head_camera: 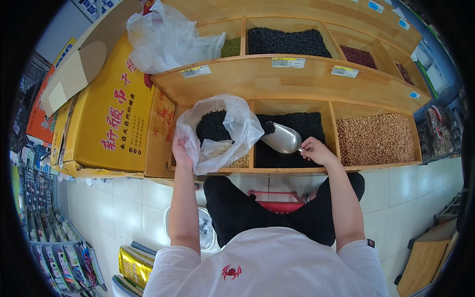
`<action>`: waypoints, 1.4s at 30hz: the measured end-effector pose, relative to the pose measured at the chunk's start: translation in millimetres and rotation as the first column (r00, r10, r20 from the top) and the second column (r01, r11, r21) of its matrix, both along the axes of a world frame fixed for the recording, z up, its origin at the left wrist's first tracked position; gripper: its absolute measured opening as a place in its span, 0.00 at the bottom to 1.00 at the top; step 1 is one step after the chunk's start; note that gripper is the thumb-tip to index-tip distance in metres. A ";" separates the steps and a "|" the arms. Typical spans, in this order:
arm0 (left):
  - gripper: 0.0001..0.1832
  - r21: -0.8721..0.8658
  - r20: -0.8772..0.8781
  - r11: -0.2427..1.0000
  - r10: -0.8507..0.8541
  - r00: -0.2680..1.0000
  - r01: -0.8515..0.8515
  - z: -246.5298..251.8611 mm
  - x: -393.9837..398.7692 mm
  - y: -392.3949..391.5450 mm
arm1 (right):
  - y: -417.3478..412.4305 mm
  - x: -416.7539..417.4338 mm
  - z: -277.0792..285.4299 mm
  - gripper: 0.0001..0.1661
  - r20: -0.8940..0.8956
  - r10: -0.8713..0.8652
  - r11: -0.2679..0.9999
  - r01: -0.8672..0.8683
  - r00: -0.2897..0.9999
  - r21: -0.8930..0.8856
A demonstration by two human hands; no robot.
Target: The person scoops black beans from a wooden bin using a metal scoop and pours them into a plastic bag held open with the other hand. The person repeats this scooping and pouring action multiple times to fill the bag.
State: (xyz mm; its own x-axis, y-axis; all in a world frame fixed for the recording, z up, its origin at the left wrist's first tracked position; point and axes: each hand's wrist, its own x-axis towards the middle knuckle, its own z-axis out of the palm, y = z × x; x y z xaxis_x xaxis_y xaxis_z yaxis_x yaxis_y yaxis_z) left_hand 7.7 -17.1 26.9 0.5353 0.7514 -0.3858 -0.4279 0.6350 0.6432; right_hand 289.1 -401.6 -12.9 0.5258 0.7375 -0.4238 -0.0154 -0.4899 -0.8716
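My left hand (182,153) grips the near left edge of a clear plastic bag (243,120), whose mouth gapes upward. Black beans (212,125) lie in the bag, above a bin of pale beans (239,162) that shows through and beside it. By its handle, my right hand (315,151) holds a metal scoop (284,138) tilted toward the bag. A small heap of black grains (270,128) sits at the scoop's tip, next to the bag's right rim. Beneath the scoop is a wooden bin of black grains (308,124).
Peanut-like tan kernels (374,139) fill the bin on the right. Behind rises a wooden tier with black beans (287,41) and dark red beans (358,57). Loose plastic bags (167,41) drape over its left end. A yellow carton (111,111) stands left; a white basket (207,232) is on the floor.
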 end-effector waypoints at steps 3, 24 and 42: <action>0.15 0.009 -0.028 1.000 0.020 0.999 -0.020 2.3 1.2 -2.2 | 0.1 0.1 1.4 0.16 0.037 -0.050 0.995 0.047 0.998 0.087; 0.14 -0.004 0.007 1.000 -0.005 1.000 0.005 3.5 -1.9 -2.2 | 2.6 0.6 10.6 0.14 0.038 -0.298 0.917 0.275 0.954 0.288; 0.15 0.019 -0.021 1.000 -0.003 1.000 0.004 7.4 -1.8 -7.3 | 42.5 -68.9 213.2 0.13 0.745 -0.089 0.996 0.078 0.662 0.050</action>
